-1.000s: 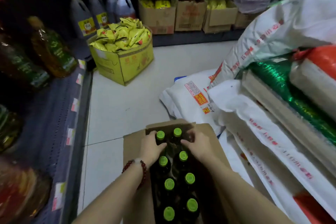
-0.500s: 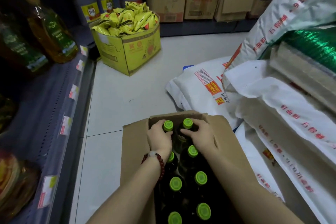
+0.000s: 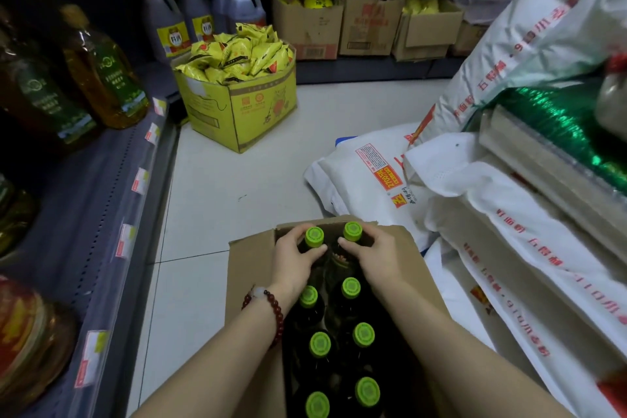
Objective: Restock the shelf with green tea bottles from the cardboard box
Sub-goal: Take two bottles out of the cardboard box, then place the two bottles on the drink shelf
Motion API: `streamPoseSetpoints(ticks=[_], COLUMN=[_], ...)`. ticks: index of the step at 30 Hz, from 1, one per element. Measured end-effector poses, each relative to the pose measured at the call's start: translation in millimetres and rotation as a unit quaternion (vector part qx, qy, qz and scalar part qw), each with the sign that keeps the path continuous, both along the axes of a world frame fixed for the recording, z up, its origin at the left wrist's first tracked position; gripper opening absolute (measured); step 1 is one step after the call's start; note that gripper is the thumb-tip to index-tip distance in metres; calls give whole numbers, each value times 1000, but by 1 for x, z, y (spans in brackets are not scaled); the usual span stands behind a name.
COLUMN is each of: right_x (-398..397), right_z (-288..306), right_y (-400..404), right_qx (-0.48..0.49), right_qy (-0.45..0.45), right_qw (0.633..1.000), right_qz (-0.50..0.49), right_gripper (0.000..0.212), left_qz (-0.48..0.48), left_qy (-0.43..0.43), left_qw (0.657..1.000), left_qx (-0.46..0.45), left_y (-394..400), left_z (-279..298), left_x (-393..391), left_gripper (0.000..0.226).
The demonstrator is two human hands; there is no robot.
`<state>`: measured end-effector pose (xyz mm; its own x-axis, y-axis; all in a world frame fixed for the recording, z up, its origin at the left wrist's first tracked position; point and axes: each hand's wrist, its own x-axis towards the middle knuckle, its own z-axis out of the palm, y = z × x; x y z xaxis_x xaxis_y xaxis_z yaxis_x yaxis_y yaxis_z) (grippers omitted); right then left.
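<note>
Cardboard box (image 3: 251,268) on floor, green-capped tea bottles upright inside. Left hand (image 3: 291,261) grip curled round far-left bottle (image 3: 314,237); right hand (image 3: 376,254) grip curled round far-right bottle (image 3: 353,231). Shelf (image 3: 112,214) at left.

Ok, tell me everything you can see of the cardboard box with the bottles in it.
The cardboard box is plain brown corrugated card, open at the top, standing on the pale tiled floor beside white sacks. Its flaps fold outward left and right. Inside stand dark bottles with green caps in two rows, eight caps visible. The left hand and right hand each grip a bottle at the far end. The box's near end is cut off by the frame.
</note>
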<state>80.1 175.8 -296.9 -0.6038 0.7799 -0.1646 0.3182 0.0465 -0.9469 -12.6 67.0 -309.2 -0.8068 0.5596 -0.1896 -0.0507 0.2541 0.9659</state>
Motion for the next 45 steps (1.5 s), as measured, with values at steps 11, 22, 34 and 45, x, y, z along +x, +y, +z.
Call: streamPoseSetpoints(ticks=[11, 22, 34, 45], right_x=[0, 16, 55, 95], right_z=[247, 600, 835, 931], right_y=[-21, -57, -152, -269], right_qx=[33, 47, 94, 117], right_qy=[21, 73, 175, 206], right_qw=[999, 996, 976, 944], right_qz=[-29, 37, 91, 231], right_gripper=[17, 16, 10, 10], left_qz=[-37, -65, -52, 51], left_qy=[-26, -38, 70, 60], left_qw=[997, 993, 981, 978], left_qx=[56, 86, 174, 194], left_y=[-21, -76, -169, -318], left_z=[253, 589, 841, 939], left_x=[-2, 6, 47, 113], left_gripper=[24, 23, 20, 21])
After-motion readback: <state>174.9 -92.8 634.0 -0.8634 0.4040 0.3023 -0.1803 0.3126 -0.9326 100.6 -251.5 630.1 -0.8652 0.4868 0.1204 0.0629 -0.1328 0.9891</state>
